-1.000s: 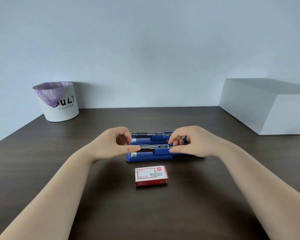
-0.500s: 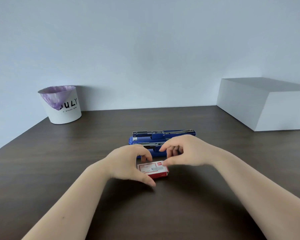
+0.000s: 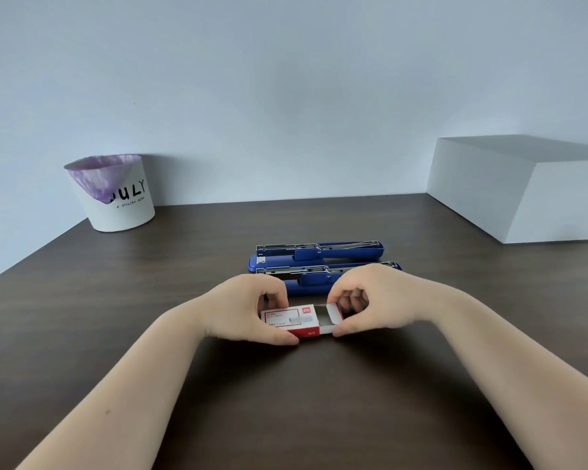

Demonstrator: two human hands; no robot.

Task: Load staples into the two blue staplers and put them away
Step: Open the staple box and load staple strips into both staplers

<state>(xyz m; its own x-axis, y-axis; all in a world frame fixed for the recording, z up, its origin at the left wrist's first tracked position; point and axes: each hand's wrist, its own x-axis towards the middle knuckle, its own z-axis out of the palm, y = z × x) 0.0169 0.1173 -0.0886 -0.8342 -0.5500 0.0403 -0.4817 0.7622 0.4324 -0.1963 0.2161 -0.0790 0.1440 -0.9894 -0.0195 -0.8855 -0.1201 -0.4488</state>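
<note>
Two blue staplers lie side by side on the dark table, both swung open with their metal channels showing: the far stapler [image 3: 319,251] and the near stapler [image 3: 314,279], partly hidden behind my hands. In front of them is a red-and-white staple box [image 3: 291,321]. My left hand [image 3: 248,308] grips the box's sleeve at its left end. My right hand [image 3: 370,301] pinches the inner tray [image 3: 326,320], which sticks out of the sleeve to the right.
A white bin [image 3: 118,195] with a purple liner stands at the back left by the wall. A large white box [image 3: 523,188] sits at the back right. The dark wooden table [image 3: 302,401] spreads toward me between my forearms.
Both hands left the staplers and came down to the staple box. They took hold of it, and the inner tray has slid out to the right.
</note>
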